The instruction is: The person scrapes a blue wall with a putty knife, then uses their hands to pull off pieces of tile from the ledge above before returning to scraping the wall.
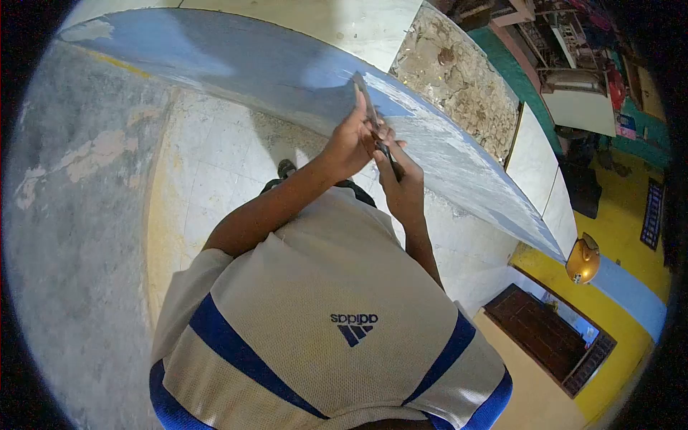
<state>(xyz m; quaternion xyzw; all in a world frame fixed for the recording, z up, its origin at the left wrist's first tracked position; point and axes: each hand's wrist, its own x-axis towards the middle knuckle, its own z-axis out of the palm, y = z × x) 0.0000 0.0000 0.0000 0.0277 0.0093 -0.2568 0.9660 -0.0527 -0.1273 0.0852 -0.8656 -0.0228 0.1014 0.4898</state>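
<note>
My right hand (pixel 403 180) is wrapped round the dark handle of a scraper (pixel 365 95), a thin, flat metal blade. My left hand (pixel 350 143) holds the same tool further up, fingers along the blade with one pointing towards its tip. The tip lies against or very close to the blue painted wall (pixel 287 68) in front of me; whether it touches cannot be made out. To the right of the tool, whitish streaked patches (pixel 459 154) break up the blue paint. Part of the handle is hidden by my fingers.
Above the wall are pale slabs (pixel 315 21) and a rough, broken surface (pixel 459 79). A worn grey wall (pixel 79 193) stands at left. A gold helmet (pixel 583 259) is at right, near a brown door (pixel 534 326). My shoe (pixel 287 168) shows on the pale tiled floor (pixel 222 150).
</note>
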